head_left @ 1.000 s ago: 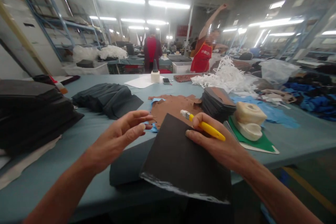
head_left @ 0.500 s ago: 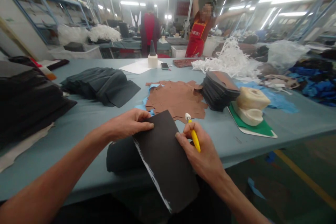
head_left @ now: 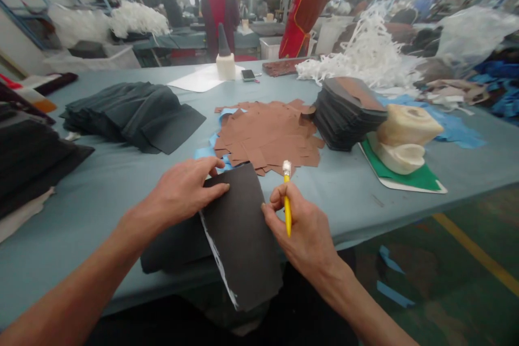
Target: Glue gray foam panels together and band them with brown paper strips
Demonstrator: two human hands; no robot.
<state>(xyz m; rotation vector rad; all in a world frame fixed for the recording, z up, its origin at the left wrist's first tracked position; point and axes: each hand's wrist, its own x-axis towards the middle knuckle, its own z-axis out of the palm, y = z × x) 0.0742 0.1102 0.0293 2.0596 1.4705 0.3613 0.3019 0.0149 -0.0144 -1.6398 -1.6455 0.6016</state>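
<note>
A dark rectangular sheet [head_left: 243, 232] with a ragged white left edge hangs tilted over the table's front edge. My left hand [head_left: 186, 189] pinches its upper left corner, thumb on top. On the other side, my right hand [head_left: 302, 227] holds a yellow brush [head_left: 287, 205] upright, its white-smeared tip upward, while thumb and fingertips touch the sheet's right edge. Under the sheet, to the left, lies more dark material [head_left: 170, 246]. Brown pieces [head_left: 265, 138] are spread just beyond the hands.
Dark piles [head_left: 133, 113] lie at the left. At the right are a dark stack [head_left: 346, 113], a cream block [head_left: 409, 127] on a green board [head_left: 421, 178], and white strips [head_left: 365, 59]. Farther back are a phone [head_left: 248, 74] and two people [head_left: 298, 16].
The view has tipped downward. The dark sheet has turned slightly more upright, and the brush has swung from slanted to nearly vertical. Both hands keep their grips.
</note>
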